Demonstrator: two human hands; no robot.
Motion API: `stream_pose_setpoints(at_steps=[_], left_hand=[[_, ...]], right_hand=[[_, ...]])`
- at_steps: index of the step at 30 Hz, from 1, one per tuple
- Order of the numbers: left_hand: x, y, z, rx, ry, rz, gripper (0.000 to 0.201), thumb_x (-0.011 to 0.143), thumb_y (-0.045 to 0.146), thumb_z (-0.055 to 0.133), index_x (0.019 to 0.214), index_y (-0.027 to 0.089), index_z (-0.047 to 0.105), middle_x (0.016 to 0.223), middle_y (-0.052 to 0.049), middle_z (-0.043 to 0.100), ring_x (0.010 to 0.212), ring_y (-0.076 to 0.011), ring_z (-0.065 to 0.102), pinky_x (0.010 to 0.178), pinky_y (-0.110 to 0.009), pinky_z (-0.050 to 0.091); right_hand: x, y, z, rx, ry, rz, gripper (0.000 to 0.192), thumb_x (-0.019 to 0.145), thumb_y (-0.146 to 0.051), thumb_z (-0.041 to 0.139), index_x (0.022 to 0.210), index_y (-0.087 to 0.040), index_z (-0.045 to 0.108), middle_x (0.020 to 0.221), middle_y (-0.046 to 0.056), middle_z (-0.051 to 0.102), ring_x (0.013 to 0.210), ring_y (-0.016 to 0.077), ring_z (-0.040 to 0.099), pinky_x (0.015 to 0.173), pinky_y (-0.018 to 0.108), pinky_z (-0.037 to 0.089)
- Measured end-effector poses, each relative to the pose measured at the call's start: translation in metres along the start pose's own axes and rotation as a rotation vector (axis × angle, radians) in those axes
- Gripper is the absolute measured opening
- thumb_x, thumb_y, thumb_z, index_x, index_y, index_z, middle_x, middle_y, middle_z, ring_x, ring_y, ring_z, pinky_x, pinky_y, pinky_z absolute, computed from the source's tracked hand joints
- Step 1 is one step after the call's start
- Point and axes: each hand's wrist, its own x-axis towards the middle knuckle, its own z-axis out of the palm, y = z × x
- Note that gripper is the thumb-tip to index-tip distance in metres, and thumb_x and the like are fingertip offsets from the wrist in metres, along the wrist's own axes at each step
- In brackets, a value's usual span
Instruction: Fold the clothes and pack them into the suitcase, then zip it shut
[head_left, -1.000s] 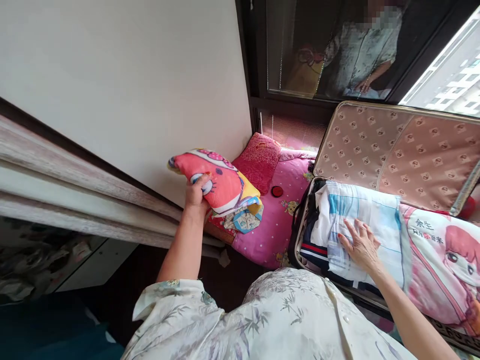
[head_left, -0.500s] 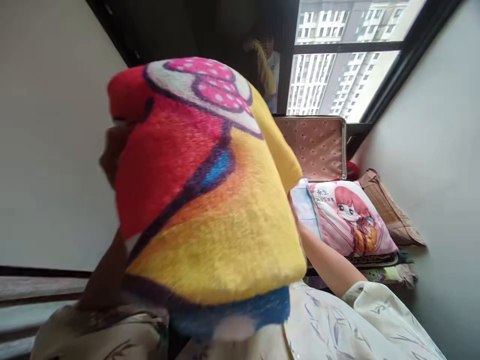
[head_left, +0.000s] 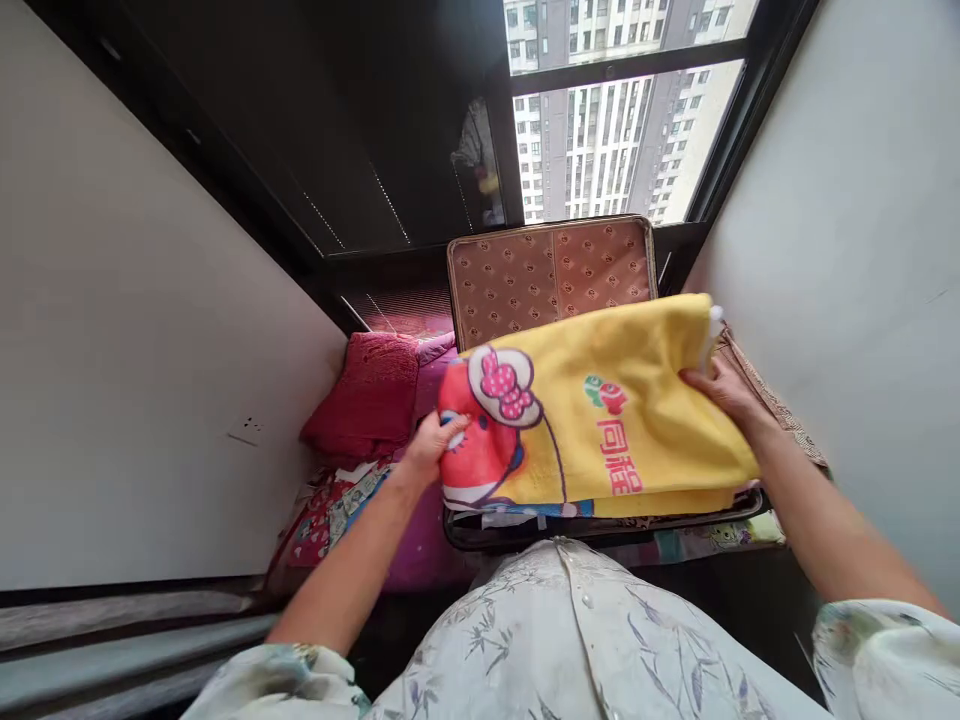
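Observation:
A folded yellow fleece blanket (head_left: 570,430) with a red cartoon figure, a pink dotted bow and pink lettering is stretched between my hands over the open suitcase (head_left: 504,290). My left hand (head_left: 435,445) grips its left edge, thumb on top beside the red print. My right hand (head_left: 724,390) grips the right side near the far corner, thumb on top and the other fingers hidden. Most of the suitcase's lower half lies hidden under the blanket; its dark near rim shows below.
Left of the suitcase are a dark red cushion (head_left: 367,390) and purple bedding (head_left: 427,550). A brown patterned item (head_left: 780,410) stands between the suitcase and the right wall (head_left: 877,250). A black-framed window (head_left: 622,130) rises behind, and a white wall (head_left: 150,350) borders the left.
The blanket has gone from held up close before me to lowered and spread flat over the suitcase, covering the pink printed pillow. My view has tilted down, and both hands now show.

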Motion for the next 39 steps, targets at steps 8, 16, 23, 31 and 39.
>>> stream_pose_setpoints(at_steps=[8,16,23,31,39], left_hand=[[0.028,-0.037,0.021,0.648,0.167,0.473,0.06,0.075,0.03,0.082,0.129,0.015,0.062,0.149,-0.022,0.052,0.147,-0.0397,0.041,0.125,-0.055,0.026],[0.049,-0.04,0.124,1.031,-0.037,0.674,0.061,0.096,0.058,0.056,0.15,0.031,0.058,0.168,-0.012,0.035,0.157,-0.0458,0.015,0.123,-0.07,0.007],[0.046,-0.145,0.138,1.255,-0.097,0.462,0.065,0.096,0.055,0.055,0.158,0.038,0.046,0.17,-0.01,0.032,0.158,-0.0469,0.009,0.12,-0.074,0.007],[0.053,-0.141,0.134,1.25,-0.034,0.496,0.062,0.092,0.048,0.062,0.153,0.039,0.053,0.169,-0.007,0.035,0.157,-0.0465,0.017,0.123,-0.07,0.009],[0.056,-0.141,0.127,1.22,-0.061,0.464,0.063,0.091,0.053,0.06,0.153,0.041,0.053,0.168,-0.007,0.037,0.157,-0.047,0.018,0.122,-0.071,0.014]], right_hand=[[0.006,0.016,0.02,-0.828,0.216,-0.326,0.079,0.096,-0.057,0.05,0.161,-0.015,0.033,0.155,0.025,0.046,0.136,0.0446,0.047,0.108,0.063,0.039],[0.047,-0.002,0.08,-1.01,0.087,-0.699,0.063,0.1,-0.06,0.046,0.158,-0.037,0.043,0.171,0.012,0.027,0.153,0.0469,0.018,0.113,0.069,0.025],[0.041,0.13,0.098,-1.088,0.107,-0.629,0.051,0.102,-0.045,0.046,0.151,-0.033,0.056,0.162,0.013,0.043,0.152,0.0386,0.029,0.117,0.061,0.027],[0.046,0.126,0.095,-1.108,0.096,-0.712,0.054,0.099,-0.04,0.052,0.152,-0.034,0.055,0.164,0.014,0.04,0.153,0.0399,0.03,0.118,0.063,0.026],[0.05,0.116,0.083,-1.104,-0.03,-0.757,0.054,0.097,-0.044,0.053,0.15,-0.035,0.057,0.157,0.014,0.049,0.147,0.0408,0.038,0.115,0.063,0.032]])
